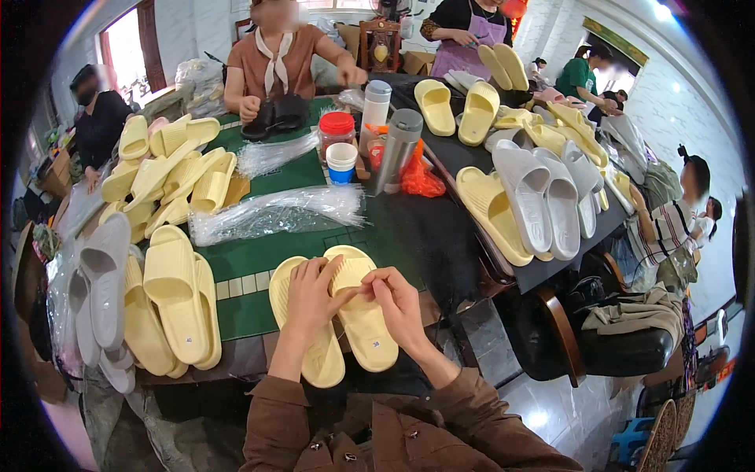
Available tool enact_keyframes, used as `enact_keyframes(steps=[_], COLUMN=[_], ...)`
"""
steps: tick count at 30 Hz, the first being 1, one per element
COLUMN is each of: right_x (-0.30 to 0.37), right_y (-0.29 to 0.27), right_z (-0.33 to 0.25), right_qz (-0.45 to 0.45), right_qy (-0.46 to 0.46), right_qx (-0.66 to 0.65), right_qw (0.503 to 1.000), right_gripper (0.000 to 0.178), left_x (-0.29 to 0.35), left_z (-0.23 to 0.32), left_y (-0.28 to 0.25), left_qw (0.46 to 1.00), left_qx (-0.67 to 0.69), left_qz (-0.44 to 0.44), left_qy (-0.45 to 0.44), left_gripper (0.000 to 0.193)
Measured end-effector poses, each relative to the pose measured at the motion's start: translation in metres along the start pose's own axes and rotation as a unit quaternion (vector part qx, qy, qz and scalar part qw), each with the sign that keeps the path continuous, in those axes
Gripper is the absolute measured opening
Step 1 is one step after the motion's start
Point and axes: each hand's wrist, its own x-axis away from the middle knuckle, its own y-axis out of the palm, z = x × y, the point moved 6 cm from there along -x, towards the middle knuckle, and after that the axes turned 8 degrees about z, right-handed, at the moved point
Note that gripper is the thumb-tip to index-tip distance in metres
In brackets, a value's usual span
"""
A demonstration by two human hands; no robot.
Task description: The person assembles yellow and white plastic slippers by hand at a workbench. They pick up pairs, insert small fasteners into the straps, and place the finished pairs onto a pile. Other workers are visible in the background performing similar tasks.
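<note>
A pair of pale yellow slide sandals (pixel 363 324) lies soles-up at the near edge of the green table (pixel 275 256). My left hand (pixel 309 297) rests on the left sandal (pixel 322 363) of the pair, fingers curled toward the right one. My right hand (pixel 395 301) pinches something very small at the heel end of the right sandal, fingertips meeting those of my left hand. What is pinched is too small to make out.
Stacks of yellow sandals (pixel 169 303) and grey sandals (pixel 102 291) lie at my left. Clear plastic bags (pixel 271 214), a red-lidded jar (pixel 336 134) and flasks (pixel 397 149) stand mid-table. More grey and yellow sandals (pixel 543 200) cover a dark table on the right. Other people work across the table.
</note>
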Motion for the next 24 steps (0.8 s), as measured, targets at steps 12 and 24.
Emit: enact_keyframes(steps=[12, 24], right_x=[-0.005, -0.078], right_y=[-0.082, -0.268], right_z=[-0.082, -0.091], right_qz=[0.140, 0.342], right_qy=[-0.269, -0.163], right_qx=[0.234, 0.345], right_qw=[0.924, 0.859], right_gripper=[0.017, 0.014], left_x=[0.001, 0.003], left_z=[0.001, -0.002], left_y=[-0.002, 0.001], left_qw=[1.000, 1.000], left_qx=[0.016, 0.007], left_qz=[0.001, 0.028], left_qy=[-0.016, 0.006], left_gripper=[0.054, 0.052])
